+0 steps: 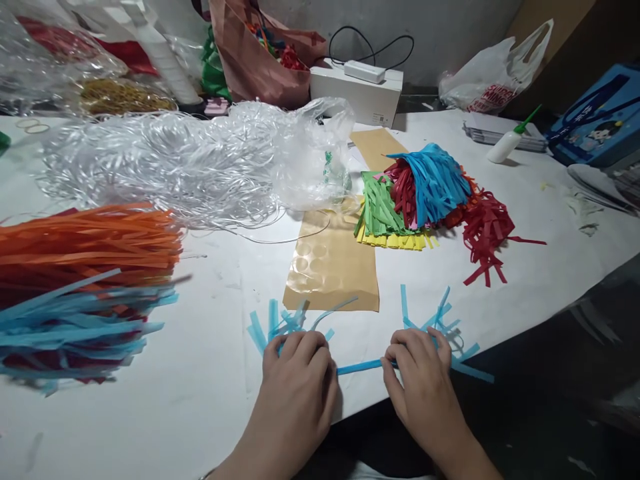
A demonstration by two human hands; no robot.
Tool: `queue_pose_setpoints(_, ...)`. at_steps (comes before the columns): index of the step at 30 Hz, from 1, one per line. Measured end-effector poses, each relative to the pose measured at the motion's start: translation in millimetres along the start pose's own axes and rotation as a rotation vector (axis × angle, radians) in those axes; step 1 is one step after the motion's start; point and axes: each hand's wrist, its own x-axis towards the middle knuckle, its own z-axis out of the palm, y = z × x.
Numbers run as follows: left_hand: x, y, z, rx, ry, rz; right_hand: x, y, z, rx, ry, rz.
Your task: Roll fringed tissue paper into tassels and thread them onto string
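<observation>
A blue paper tassel strip (359, 367) lies stretched between my two hands, close to the table's front edge. Its middle is rolled into a thin cord, and cut fringes fan out beyond both hands. My left hand (300, 373) is closed around the cord's left end, palm down, with the fingertips mostly hidden. On the right end, my right hand (420, 367) pinches the cord between thumb and fingers. Just beyond them rests a brown paper envelope (345, 280) with a sheet of clear round stickers (307, 263) on it.
Orange fringe strips (90, 247) and light-blue ones (85, 327) lie at left. Behind are clear plastic string (165, 160) and a plastic bag (315, 160). Finished-looking tassels (435, 183) are piled right of centre, near a glue bottle (505, 145). A white box (357, 93) stands at the back.
</observation>
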Motion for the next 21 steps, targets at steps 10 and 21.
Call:
queue_pose_setpoints(10, -4, 0, 6.6, 0.193, 0.063, 0.295, -1, -3, 2, -0.034, -0.019, -0.308)
queue_pose_setpoints(21, 15, -2, -4.9, 0.051, -0.046, 0.266, 6, -2, 6, -0.081, 0.013, -0.498)
